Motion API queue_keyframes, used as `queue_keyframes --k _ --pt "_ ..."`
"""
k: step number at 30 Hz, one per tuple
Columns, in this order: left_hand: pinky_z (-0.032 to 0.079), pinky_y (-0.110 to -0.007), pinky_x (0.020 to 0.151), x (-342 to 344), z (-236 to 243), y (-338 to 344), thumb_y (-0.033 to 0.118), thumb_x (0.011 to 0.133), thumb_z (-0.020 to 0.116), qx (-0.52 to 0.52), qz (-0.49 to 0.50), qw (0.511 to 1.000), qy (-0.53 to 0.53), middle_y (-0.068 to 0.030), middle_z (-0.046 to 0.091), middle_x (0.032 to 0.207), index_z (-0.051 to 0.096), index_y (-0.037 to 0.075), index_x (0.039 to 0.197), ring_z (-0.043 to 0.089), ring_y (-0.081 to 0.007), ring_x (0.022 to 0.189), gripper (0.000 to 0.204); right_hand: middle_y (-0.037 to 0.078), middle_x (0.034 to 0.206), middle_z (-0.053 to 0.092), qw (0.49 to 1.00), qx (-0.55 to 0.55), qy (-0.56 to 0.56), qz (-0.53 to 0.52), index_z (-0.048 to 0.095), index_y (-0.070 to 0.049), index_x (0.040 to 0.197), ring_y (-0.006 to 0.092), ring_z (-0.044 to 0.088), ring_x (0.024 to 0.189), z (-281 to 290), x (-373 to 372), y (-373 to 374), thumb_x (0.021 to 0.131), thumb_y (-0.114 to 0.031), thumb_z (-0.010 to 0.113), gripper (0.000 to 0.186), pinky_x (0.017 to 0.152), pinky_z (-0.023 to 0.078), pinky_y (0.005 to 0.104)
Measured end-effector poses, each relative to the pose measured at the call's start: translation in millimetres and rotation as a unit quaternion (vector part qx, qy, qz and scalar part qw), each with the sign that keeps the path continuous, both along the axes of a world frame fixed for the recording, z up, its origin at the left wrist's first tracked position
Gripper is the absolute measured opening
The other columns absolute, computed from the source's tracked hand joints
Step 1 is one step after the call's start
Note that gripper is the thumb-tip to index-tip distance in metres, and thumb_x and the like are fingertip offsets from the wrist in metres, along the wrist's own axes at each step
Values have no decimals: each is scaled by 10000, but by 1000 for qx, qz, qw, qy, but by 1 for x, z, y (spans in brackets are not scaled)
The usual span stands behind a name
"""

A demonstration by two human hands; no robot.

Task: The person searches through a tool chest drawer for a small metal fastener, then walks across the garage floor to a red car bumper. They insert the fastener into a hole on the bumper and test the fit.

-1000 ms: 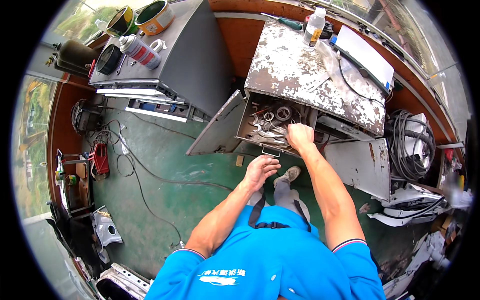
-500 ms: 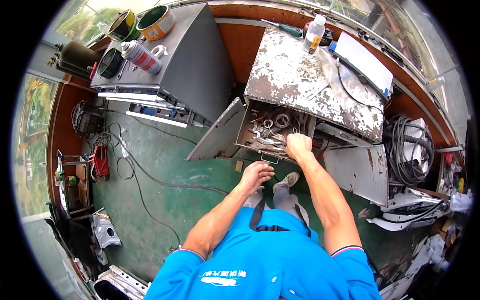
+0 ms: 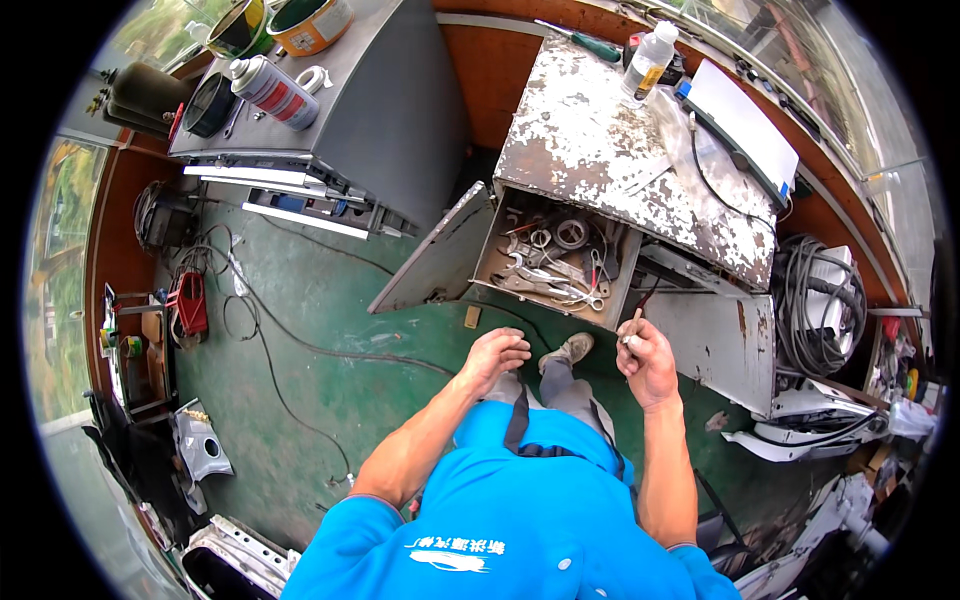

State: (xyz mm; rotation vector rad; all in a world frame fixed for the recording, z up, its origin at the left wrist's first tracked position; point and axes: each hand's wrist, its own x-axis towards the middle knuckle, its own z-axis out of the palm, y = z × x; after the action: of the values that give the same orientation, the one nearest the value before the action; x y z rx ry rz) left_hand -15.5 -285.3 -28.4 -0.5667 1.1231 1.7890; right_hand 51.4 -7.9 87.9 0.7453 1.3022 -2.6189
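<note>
My left hand (image 3: 500,350) hovers below the drawer at the middle, fingers loosely bent and slightly apart, holding nothing visible. My right hand (image 3: 645,355) is just below the drawer's right corner, closed on a small thin tool (image 3: 634,322) whose kind I cannot make out. The pulled-out drawer (image 3: 628,290) holds several wrenches (image 3: 540,282), metal rings (image 3: 572,232) and other loose tools. It belongs to a chipped white-and-brown cabinet (image 3: 560,140), with its left door (image 3: 420,270) and right door (image 3: 710,355) swung open.
A grey tool chest (image 3: 390,110) carries cans and a spray can (image 3: 275,92). A bottle (image 3: 650,60) stands on the cabinet. Cables (image 3: 350,352) cross the green floor; a red jack (image 3: 188,305) sits left. Coiled hoses (image 3: 805,320) and white body parts (image 3: 800,440) crowd the right.
My right hand has come out of the drawer and down toward me with a small object in its fingers. My left hand has moved slightly left and stays below the drawer.
</note>
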Motion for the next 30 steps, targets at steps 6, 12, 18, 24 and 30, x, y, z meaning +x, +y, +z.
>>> queue_keyframes --k 6,12,18,24,30 --pt "558 -314 815 -16 -1 26 168 944 610 16 -29 999 15 -128 682 1062 560 0 1193 683 -209 925 304 -4 766 582 999 23 -10 -39 656 1 1017 56 436 569 1 21 -14 775 -81 733 267 523 350 209" --pt "546 -308 815 -29 9 48 186 944 612 3 -64 997 44 -131 683 1077 560 0 1171 676 -199 928 297 2 778 613 997 36 -29 -61 672 -3 1011 47 426 568 2 39 -13 811 -83 714 220 521 338 207" --pt "539 -325 828 -34 16 60 221 928 632 -12 -73 996 55 -150 677 1095 569 -9 1179 672 -226 946 346 33 782 602 993 40 -79 -78 669 19 1007 44 424 552 -4 49 -11 939 -197 644 228 490 339 195" --pt "568 -364 851 -51 28 81 208 929 589 -64 -112 992 -2 -180 706 1074 632 -70 1134 710 -282 961 349 47 772 607 982 81 -125 -114 667 22 999 67 427 506 -9 66 1 917 -166 640 207 459 339 208" --pt "605 -358 646 -54 14 87 126 918 540 -62 -105 992 -17 -194 711 1041 622 -42 1123 744 -288 838 277 40 745 597 973 73 -163 -147 638 -31 981 84 428 466 -19 104 20 912 -150 619 139 401 326 221"
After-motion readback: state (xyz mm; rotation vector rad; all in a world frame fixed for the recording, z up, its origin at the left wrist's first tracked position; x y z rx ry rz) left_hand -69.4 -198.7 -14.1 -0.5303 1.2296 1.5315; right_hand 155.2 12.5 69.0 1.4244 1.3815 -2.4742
